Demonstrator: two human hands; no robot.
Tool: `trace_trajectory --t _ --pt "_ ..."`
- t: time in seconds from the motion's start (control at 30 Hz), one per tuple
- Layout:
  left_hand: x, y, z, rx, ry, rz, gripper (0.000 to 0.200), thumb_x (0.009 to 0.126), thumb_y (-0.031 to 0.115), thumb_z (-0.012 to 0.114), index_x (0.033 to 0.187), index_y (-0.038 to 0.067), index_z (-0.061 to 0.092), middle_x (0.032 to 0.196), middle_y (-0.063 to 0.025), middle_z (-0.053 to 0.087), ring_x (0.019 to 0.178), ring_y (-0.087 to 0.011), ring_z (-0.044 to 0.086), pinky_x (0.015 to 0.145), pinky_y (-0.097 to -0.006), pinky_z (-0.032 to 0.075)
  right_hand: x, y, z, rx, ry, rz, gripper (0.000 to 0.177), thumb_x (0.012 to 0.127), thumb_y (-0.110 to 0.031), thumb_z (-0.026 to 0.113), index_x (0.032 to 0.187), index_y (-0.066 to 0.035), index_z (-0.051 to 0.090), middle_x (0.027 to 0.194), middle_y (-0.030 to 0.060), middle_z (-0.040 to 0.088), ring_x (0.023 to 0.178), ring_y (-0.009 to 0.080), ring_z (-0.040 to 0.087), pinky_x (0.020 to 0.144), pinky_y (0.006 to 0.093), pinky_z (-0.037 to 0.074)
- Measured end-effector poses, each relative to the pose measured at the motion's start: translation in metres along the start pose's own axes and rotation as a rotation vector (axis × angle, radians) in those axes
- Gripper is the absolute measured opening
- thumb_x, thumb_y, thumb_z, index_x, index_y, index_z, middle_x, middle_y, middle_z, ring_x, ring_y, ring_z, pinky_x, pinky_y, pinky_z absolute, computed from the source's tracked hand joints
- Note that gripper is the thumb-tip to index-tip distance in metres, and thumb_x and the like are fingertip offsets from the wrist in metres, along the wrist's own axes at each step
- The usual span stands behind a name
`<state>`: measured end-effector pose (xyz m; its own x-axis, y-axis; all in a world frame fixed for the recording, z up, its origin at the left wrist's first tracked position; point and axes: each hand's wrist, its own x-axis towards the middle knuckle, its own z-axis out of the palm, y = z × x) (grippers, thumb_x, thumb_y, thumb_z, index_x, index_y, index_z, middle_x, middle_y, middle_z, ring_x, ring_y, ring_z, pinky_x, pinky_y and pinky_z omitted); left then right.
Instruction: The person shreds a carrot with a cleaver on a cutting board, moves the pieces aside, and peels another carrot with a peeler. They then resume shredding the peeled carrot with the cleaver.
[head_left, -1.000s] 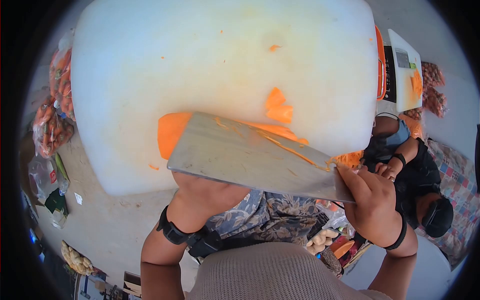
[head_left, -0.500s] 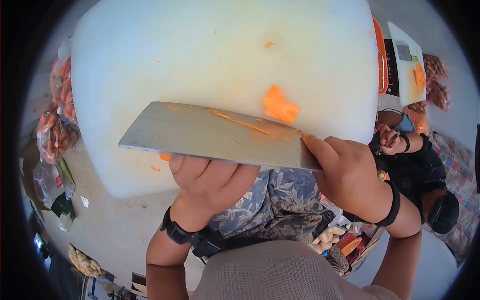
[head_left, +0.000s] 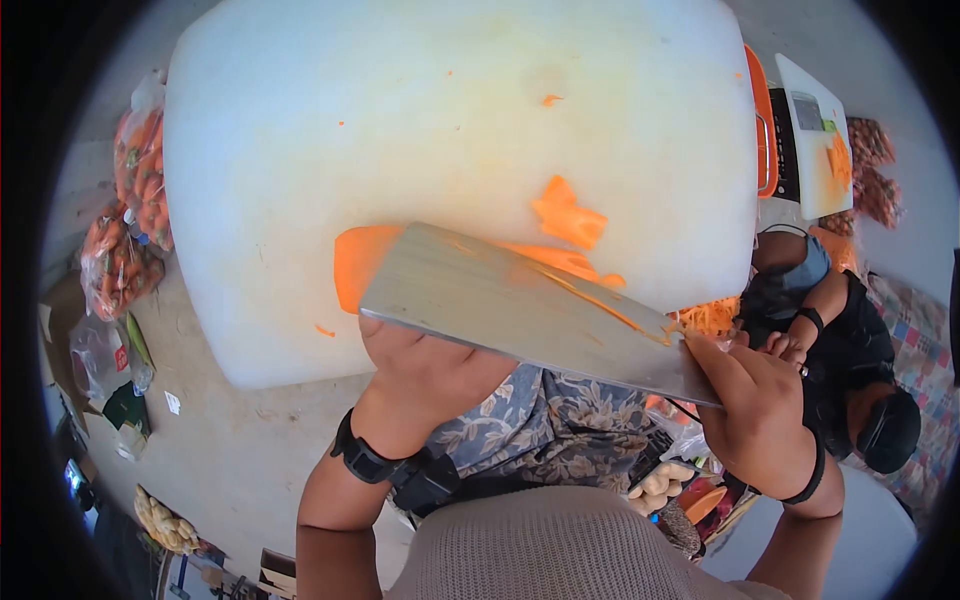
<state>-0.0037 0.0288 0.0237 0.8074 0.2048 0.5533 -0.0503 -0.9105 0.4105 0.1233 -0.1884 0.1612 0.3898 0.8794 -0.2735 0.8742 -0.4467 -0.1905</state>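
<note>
My right hand [head_left: 755,405] grips a broad cleaver [head_left: 520,305] by its handle end, and the wide blade slants up leftward over the near edge of the white cutting board [head_left: 420,130]. Orange smears streak the blade's upper face. Under it lies a carrot [head_left: 362,265], its thick end showing past the blade's left end and a thin orange strip [head_left: 560,260] along the far side. My left hand [head_left: 430,370] is bent against the near side of the carrot, its fingertips hidden by the blade. Flat carrot slices [head_left: 570,212] rest just beyond the cleaver.
Shredded carrot [head_left: 710,316] sits by the board's right corner. Another person [head_left: 825,330] works at the right, near a second cutting board [head_left: 815,135] and an orange tray [head_left: 762,120]. Bags of carrots [head_left: 120,265] stand on the floor at left.
The cleaver and my right hand have moved right and toward my body. More of the carrot now shows past the blade. My left hand stays at the board's near edge.
</note>
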Motion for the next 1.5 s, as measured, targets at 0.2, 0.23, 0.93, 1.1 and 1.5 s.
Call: trace_trajectory --t 0.2,0.23,0.93,1.1,1.5 --pt "-0.014 0.001 -0.003 -0.050 -0.134 -0.112 0.024 0.071 0.026 0.070 0.093 0.019 0.071 0.103 0.0002 0.068 0.097 -0.0251 0.064 0.077 -0.0405 0.051 -0.001 0.004 0.004 -0.032 -0.030 0.006 0.063 0.050 -0.004 0.064 0.113 0.001 0.063 0.065 0.0023 0.046 0.052 0.0196 0.051 0.049 0.0345 0.038" --pt "-0.017 0.001 -0.003 -0.044 -0.208 -0.128 0.025 0.071 0.028 0.070 0.094 0.018 0.071 0.106 -0.0007 0.067 0.100 -0.0262 0.063 0.076 -0.0402 0.050 0.000 0.005 0.005 -0.048 -0.015 -0.004 0.063 0.050 -0.004 0.064 0.113 0.001 0.063 0.065 0.0023 0.046 0.052 0.0196 0.051 0.050 0.0347 0.037" --pt "-0.002 0.001 0.004 -0.001 0.040 -0.014 0.014 0.067 0.017 0.068 0.080 0.021 0.069 0.091 0.0061 0.066 0.087 -0.0184 0.060 0.083 -0.0362 0.046 0.023 -0.013 0.002 0.111 -0.053 0.042 0.057 0.058 0.001 0.069 0.114 0.003 0.059 0.071 0.0126 0.056 0.063 0.0301 0.059 0.058 0.0378 0.046" --pt "-0.002 -0.002 0.007 0.018 0.058 0.030 0.016 0.067 0.020 0.070 0.083 0.021 0.070 0.094 0.0042 0.067 0.091 -0.0202 0.061 0.086 -0.0363 0.046 -0.003 -0.009 0.007 0.033 0.000 0.023 0.065 0.052 -0.004 0.068 0.116 0.003 0.059 0.070 0.0056 0.050 0.059 0.0213 0.055 0.051 0.0333 0.044" --pt "-0.008 0.004 -0.001 -0.214 -0.093 -0.242 0.019 0.072 0.022 0.068 0.090 0.018 0.072 0.105 -0.0006 0.068 0.098 -0.0237 0.064 0.085 -0.0398 0.051 0.005 -0.002 0.007 0.011 -0.070 0.016 0.064 0.051 -0.002 0.065 0.114 0.004 0.060 0.070 0.0054 0.049 0.056 0.0211 0.054 0.049 0.0336 0.043"
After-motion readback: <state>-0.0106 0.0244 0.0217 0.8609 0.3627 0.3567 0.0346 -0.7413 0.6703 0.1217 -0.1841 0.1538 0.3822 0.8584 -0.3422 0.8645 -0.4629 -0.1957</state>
